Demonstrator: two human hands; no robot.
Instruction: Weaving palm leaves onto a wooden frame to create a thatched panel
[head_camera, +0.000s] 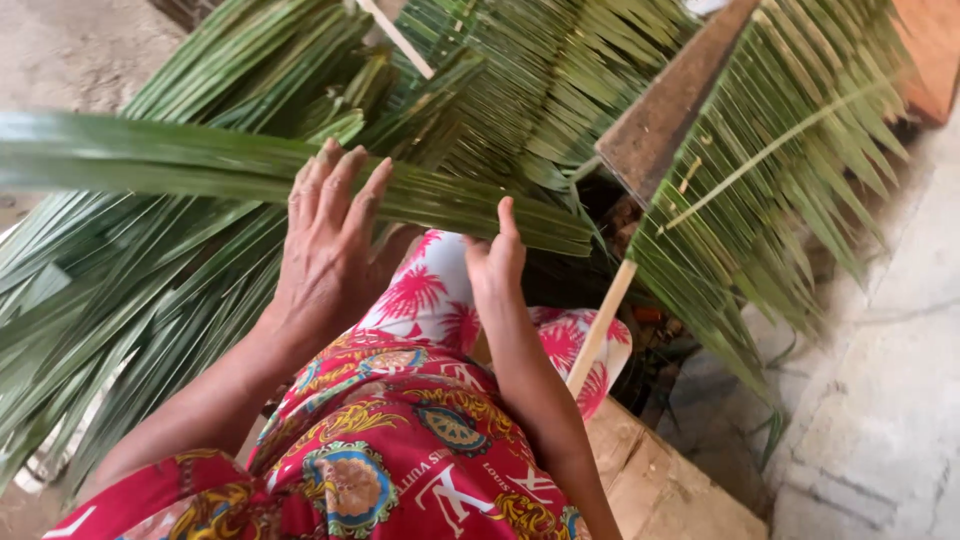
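Note:
A long green palm leaf strip (180, 165) runs across the view from the left edge to the middle. My left hand (325, 245) lies on it with fingers curled over its top edge. My right hand (495, 262) pinches the same strip near its right end, thumb up. Below the hands is my lap in a red patterned cloth (400, 420).
Loose palm leaves (130, 300) pile up at the left. A woven leaf panel (530, 80) lies ahead. Another panel on a thin stick (760, 170) leans at the right over a wooden plank (660, 120). A wooden block (660, 490) sits below; concrete floor (880, 380) lies right.

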